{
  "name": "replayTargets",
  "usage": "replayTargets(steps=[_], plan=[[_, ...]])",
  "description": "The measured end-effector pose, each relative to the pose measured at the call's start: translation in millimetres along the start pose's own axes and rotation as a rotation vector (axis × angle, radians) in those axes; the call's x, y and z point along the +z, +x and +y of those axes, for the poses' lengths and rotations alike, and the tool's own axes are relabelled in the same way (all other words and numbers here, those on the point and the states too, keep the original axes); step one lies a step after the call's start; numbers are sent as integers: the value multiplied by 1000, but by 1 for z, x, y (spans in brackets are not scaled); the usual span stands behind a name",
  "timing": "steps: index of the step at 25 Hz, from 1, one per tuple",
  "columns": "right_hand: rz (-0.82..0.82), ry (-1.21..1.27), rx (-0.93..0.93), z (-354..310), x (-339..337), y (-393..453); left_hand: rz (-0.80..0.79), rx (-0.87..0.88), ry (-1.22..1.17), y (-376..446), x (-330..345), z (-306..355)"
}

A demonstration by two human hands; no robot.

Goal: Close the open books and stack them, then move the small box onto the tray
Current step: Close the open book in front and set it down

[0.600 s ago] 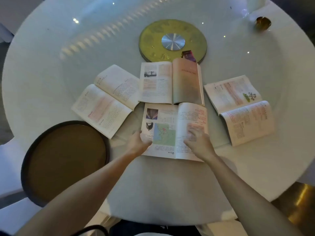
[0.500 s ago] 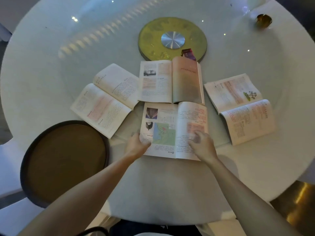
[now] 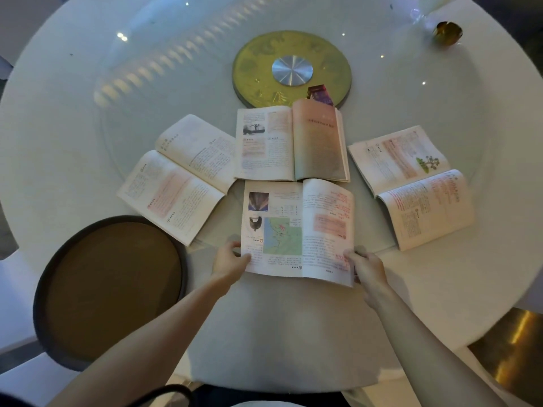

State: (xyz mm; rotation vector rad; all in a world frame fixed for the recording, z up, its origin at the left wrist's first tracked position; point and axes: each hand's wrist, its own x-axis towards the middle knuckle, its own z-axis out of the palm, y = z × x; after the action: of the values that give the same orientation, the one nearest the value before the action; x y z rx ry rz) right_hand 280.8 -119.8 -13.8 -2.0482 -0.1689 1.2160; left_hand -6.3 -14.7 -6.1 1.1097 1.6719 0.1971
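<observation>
Several open books lie on a round white table. The nearest book (image 3: 298, 227), with a map on its left page, is held at both lower corners. My left hand (image 3: 230, 259) grips its lower left corner. My right hand (image 3: 365, 267) grips its lower right corner, which is lifted slightly. Behind it lies a second open book (image 3: 291, 142). A third open book (image 3: 179, 174) lies to the left, a fourth (image 3: 411, 183) to the right. A small purple box (image 3: 318, 94) peeks out behind the second book. The round brown tray (image 3: 111, 289) sits at the near left.
A gold disc with a metal hub (image 3: 292, 69) marks the table's centre. At the far right stand a small gold object (image 3: 446, 32) and a glass item (image 3: 418, 13). The table edge (image 3: 279, 386) curves just in front of my body.
My right hand slid from the middle of the right page to the book's lower right corner and took hold of it. My left hand shifted slightly down on the left corner.
</observation>
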Motion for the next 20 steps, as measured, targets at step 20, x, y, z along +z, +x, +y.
replayTargets(steps=[20], plan=[[-531, -121, -350, -64, 78, -90, -383, 294, -229, -48, 1, 63]])
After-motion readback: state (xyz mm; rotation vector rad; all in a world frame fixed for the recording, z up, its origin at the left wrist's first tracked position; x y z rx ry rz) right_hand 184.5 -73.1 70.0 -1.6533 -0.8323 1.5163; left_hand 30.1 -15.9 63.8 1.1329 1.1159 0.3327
